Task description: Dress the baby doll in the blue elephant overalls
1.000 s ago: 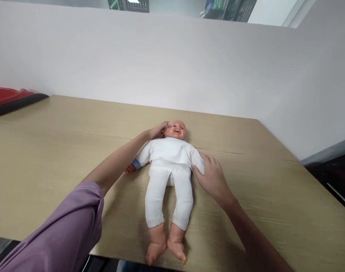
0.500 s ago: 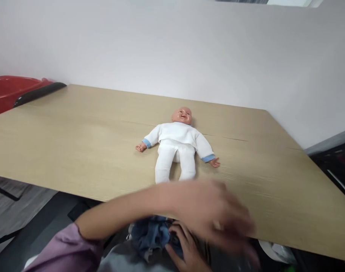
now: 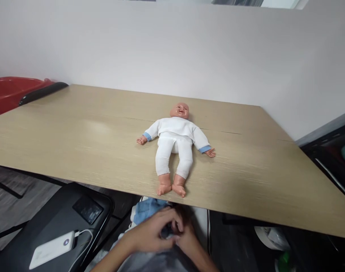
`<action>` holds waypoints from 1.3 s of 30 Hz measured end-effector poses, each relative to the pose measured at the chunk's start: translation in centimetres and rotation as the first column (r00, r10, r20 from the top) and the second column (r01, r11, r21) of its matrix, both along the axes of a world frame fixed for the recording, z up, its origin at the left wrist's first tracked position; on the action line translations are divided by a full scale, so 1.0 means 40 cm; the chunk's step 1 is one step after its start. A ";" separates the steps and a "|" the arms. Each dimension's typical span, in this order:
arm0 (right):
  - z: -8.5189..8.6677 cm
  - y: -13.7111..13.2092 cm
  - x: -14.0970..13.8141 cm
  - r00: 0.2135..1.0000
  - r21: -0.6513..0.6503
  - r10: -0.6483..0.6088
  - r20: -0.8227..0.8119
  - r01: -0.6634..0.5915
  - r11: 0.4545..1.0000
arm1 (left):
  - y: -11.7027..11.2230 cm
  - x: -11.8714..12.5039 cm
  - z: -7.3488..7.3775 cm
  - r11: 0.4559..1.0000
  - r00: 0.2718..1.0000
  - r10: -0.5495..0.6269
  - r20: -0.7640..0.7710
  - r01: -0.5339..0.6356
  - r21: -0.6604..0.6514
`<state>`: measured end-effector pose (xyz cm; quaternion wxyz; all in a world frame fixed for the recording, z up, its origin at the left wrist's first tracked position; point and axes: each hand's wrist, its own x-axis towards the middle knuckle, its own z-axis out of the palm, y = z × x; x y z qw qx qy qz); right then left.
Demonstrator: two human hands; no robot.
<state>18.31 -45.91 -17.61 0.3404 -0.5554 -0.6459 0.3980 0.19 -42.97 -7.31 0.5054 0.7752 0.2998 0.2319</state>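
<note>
Below the table's front edge, over my lap, my left hand [image 3: 157,231] is curled, its thumb and fingertips meeting my right hand [image 3: 186,235]. Whatever is between them is too small and dark to make out. My right hand's fingers are blurred and mostly hidden. Just behind the hands lies a bunched blue cloth [image 3: 149,208] with white edging. On the table lies a baby doll [image 3: 176,130] on its back, in a white top with blue cuffs and white trousers. Its bare feet point towards me, apart from both hands.
The wooden table [image 3: 84,139] stands against a pale wall. At its far left is a red tub [image 3: 13,94]. A black chair [image 3: 22,241] at lower left bears a white power bank [image 3: 51,249] with a cable and a dark phone [image 3: 87,209].
My left hand, stretched out to the right in front of the doll before, has come back to my right hand over my lap. The doll's feet are now uncovered; the view has shifted slightly.
</note>
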 end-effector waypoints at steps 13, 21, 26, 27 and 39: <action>0.010 0.006 0.007 0.972 0.073 -0.232 -0.032 0.233 0.970 | -0.055 -0.085 -0.088 0.844 0.809 0.529 -0.256 -0.533 0.062; 0.108 -0.086 -0.030 0.994 0.100 0.095 0.060 -0.100 0.990 | -0.080 -0.056 -0.071 0.479 0.477 0.846 -0.240 -0.876 -0.055; 0.084 -0.062 -0.083 0.991 -0.159 0.090 -0.099 -0.105 0.982 | -0.098 -0.073 -0.062 0.440 0.449 0.862 -0.236 -0.893 -0.094; 0.075 -0.053 -0.088 0.987 -0.194 0.075 -0.142 -0.102 0.976 | -0.103 -0.081 -0.061 0.449 0.455 0.858 -0.237 -0.890 -0.082; 0.100 -0.051 0.101 0.984 -0.035 0.177 -0.025 -0.178 0.984 | -0.178 -0.177 -0.007 0.828 0.623 0.466 -0.628 -0.557 0.062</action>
